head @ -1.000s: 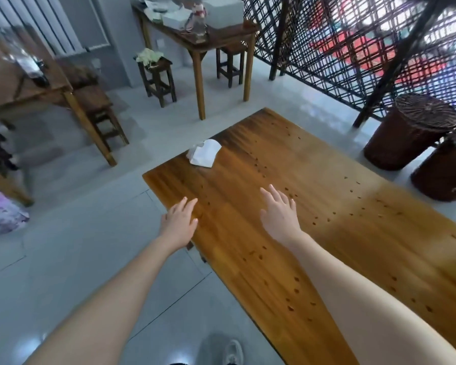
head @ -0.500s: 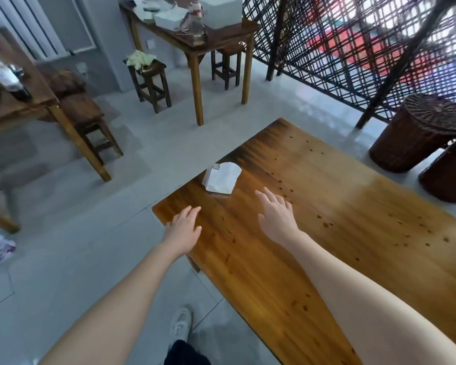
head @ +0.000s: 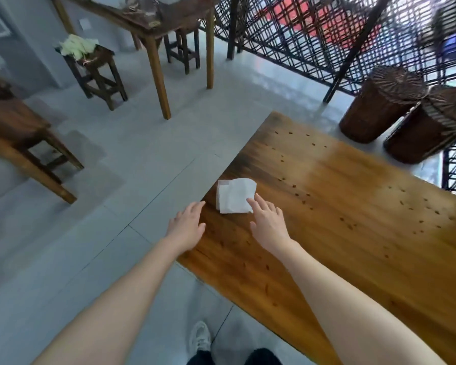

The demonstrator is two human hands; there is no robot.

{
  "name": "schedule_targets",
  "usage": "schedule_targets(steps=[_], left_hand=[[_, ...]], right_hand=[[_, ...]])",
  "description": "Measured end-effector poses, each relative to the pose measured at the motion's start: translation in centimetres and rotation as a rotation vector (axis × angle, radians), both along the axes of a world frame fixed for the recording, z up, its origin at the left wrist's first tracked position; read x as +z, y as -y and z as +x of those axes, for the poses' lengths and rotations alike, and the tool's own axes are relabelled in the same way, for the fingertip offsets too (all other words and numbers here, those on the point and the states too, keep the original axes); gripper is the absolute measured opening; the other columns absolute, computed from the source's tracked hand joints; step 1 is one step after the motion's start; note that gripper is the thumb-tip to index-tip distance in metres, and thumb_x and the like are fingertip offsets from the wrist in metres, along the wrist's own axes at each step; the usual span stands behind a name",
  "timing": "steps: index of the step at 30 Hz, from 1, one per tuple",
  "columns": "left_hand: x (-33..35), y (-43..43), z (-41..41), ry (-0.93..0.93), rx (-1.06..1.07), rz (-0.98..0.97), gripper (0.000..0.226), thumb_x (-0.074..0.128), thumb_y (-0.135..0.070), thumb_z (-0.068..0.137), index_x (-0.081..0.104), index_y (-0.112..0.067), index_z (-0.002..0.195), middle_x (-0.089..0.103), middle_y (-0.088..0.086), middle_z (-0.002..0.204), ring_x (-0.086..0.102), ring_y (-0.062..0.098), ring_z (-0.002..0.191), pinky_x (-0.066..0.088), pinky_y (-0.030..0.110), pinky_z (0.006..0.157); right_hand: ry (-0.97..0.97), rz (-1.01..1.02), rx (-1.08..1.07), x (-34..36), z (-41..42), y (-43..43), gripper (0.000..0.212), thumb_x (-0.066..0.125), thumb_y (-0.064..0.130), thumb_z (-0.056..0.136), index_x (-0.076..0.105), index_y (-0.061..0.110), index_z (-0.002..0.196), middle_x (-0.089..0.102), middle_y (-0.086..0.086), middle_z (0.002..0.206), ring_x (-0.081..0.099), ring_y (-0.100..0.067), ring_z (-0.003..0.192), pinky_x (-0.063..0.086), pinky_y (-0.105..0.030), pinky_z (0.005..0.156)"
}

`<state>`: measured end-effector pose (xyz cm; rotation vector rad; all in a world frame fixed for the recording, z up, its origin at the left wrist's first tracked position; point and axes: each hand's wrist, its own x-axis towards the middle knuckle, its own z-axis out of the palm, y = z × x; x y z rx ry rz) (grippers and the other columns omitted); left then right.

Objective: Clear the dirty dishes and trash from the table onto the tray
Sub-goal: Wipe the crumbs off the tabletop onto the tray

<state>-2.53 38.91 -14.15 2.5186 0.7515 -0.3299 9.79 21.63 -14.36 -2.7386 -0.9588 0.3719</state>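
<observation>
A white folded napkin (head: 234,195) lies on the wooden surface (head: 353,233) near its left edge. The right hand (head: 267,222), fingers straight and holding nothing, reaches it from 5 o'clock, its index fingertip over the napkin's edge. The left hand (head: 187,227), open and empty, hovers at the napkin's 7 o'clock over the surface's edge.

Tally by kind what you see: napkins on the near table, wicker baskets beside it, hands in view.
Napkin: 1
Wicker baskets: 2
Hands, left hand and right hand: 2
Total: 5
</observation>
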Motion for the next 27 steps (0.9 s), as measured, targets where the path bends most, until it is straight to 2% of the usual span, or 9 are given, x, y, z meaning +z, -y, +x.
schedule_targets(steps=[9,17,20,24,27], left_hand=[[-2.0,-1.6,3.0,-0.035,-0.049,-0.064,0.069,0.052,-0.031,0.096,0.014,-0.024,0.153,0.018,0.001,0.159,0.023,0.024,0.144,0.028,0.048,0.114],[-3.3,-1.8,6.1,-0.021,-0.086,-0.014,0.083,0.062,-0.037,0.090,0.009,-0.025,0.152,0.015,0.002,0.160,0.022,0.027,0.144,0.027,0.047,0.113],[-3.7,-2.2,7.3,-0.004,-0.124,0.007,0.089,0.066,-0.044,0.085,0.010,-0.025,0.151,0.017,0.004,0.158,0.024,0.028,0.143,0.027,0.048,0.112],[-4.6,-3.0,9.0,0.006,-0.198,0.041,0.094,0.072,-0.048,0.078,0.012,-0.027,0.147,0.020,0.006,0.156,0.026,0.029,0.141,0.028,0.049,0.110],[-5.5,-3.0,9.9,-0.008,-0.244,0.038,0.097,0.072,-0.053,0.075,0.010,-0.031,0.145,0.017,0.007,0.156,0.021,0.028,0.143,0.023,0.050,0.112]], right_hand=[[0.032,-0.045,0.042,-3.1,2.1,-1.7,0.058,0.056,0.018,0.095,0.029,0.030,0.145,0.025,0.000,0.157,0.028,-0.027,0.141,0.015,-0.045,0.116],[0.101,-0.056,0.157,-3.8,4.1,-2.3,0.063,0.062,0.014,0.091,0.031,0.028,0.144,0.025,-0.003,0.156,0.028,-0.027,0.141,0.013,-0.043,0.117],[0.107,-0.036,0.147,-3.7,4.6,-2.5,0.054,0.060,0.014,0.093,0.037,0.025,0.140,0.028,-0.004,0.155,0.030,-0.027,0.140,0.017,-0.042,0.117],[0.092,-0.001,0.118,-3.0,4.7,-2.8,0.036,0.060,0.014,0.093,0.052,0.021,0.127,0.041,-0.005,0.147,0.039,-0.025,0.134,0.025,-0.039,0.115],[0.087,0.036,0.056,-2.6,4.2,-2.6,0.027,0.063,0.016,0.091,0.060,0.019,0.118,0.050,-0.003,0.140,0.045,-0.022,0.129,0.029,-0.034,0.112]])
